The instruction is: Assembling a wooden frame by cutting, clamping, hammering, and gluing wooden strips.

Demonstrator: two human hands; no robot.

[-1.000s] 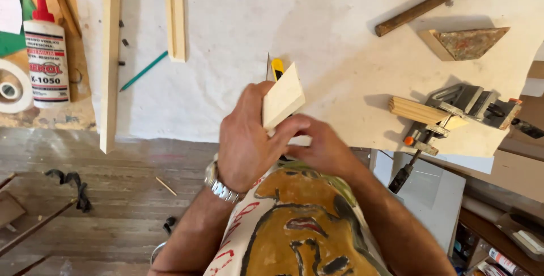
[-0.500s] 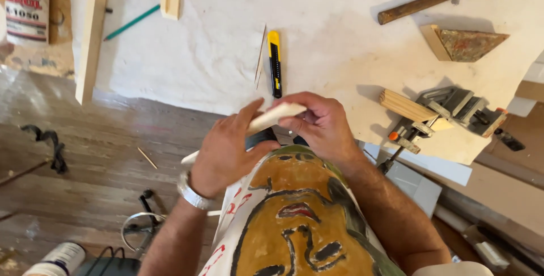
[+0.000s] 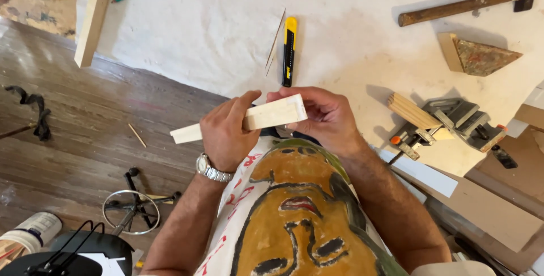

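Above the white worktop (image 3: 362, 32), both the left hand (image 3: 229, 131) and right hand (image 3: 326, 117) close their grip around a pale wooden strip (image 3: 266, 116).

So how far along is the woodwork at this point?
Already cut: a thin wood sliver lies beside the yellow utility knife. In hand: left hand and right hand hold a pale flat wood strip. The wooden-handled hammer and metal clamp lie unused.
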